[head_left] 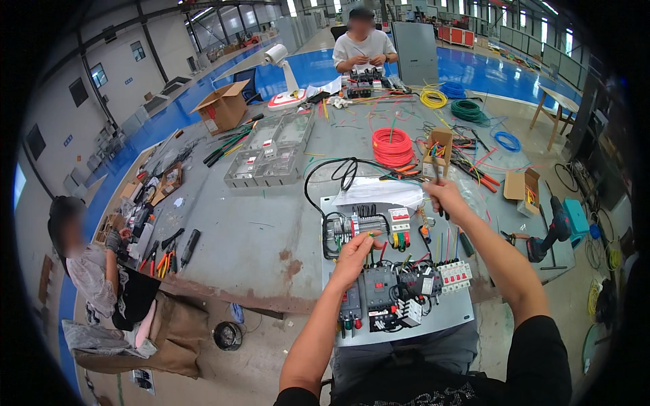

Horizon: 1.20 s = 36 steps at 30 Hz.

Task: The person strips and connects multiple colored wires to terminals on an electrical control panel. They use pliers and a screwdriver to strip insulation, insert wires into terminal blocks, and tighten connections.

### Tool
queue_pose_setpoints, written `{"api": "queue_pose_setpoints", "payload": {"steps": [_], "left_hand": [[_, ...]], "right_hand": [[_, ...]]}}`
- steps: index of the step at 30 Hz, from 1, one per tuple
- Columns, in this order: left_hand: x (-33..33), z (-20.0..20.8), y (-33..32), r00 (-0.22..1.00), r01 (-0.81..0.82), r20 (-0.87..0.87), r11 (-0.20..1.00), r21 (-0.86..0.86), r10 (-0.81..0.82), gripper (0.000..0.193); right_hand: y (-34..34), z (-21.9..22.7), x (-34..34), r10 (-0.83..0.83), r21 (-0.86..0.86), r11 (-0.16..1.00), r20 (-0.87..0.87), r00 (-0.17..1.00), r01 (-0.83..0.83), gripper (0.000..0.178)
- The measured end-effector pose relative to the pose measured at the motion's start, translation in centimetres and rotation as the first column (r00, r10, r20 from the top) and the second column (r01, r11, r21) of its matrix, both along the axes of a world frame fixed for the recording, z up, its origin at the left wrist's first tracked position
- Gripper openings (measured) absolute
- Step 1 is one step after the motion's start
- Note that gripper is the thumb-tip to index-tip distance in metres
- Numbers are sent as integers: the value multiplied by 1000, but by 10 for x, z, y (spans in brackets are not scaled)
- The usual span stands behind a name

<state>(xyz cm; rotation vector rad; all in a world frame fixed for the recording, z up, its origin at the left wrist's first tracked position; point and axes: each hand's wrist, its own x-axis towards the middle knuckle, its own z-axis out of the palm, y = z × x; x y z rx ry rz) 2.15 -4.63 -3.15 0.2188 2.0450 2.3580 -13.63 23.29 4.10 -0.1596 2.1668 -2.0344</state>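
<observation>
right hand's [443, 195] thin tool [437, 177] indistinct

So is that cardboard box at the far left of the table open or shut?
Open. The cardboard box has its top flaps standing up and out; what it holds cannot be told.

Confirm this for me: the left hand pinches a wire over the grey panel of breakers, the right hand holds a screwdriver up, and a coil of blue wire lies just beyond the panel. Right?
One detail is wrong. In the head view the coil just beyond the grey panel is red, not blue. The rest stands: the left hand pinches a wire over the breakers, and the right hand holds a screwdriver up.
</observation>
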Motion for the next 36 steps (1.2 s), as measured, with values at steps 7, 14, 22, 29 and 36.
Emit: {"api": "queue_pose_setpoints", "payload": {"steps": [7, 14, 22, 29, 36], "left_hand": [[15, 1, 3, 991, -133, -28, 983, -125, 130, 38], [34, 6, 9, 973, -228, -52, 969, -96, 224, 62], [94, 41, -1, 930, -311, -221, 950, -41, 294, 61], [125, 19, -52, 809, -583, -156, 808, -88, 566, 46], [109, 6, -67, 888, -459, -150, 851, -256, 434, 62]], "right_hand": [[96, -26, 65, -7, -168, 985, 216, 976, 45, 17], [163, -36, 96, -107, -240, 957, 232, 967, 164, 22], [197, -37, 137, -29, -470, 874, 200, 979, 122, 24], [207, -35, 190, 17, -592, 803, 144, 989, 72, 37], [210, 25, 220, -60, -690, 722, -136, 989, -51, 35]]}}
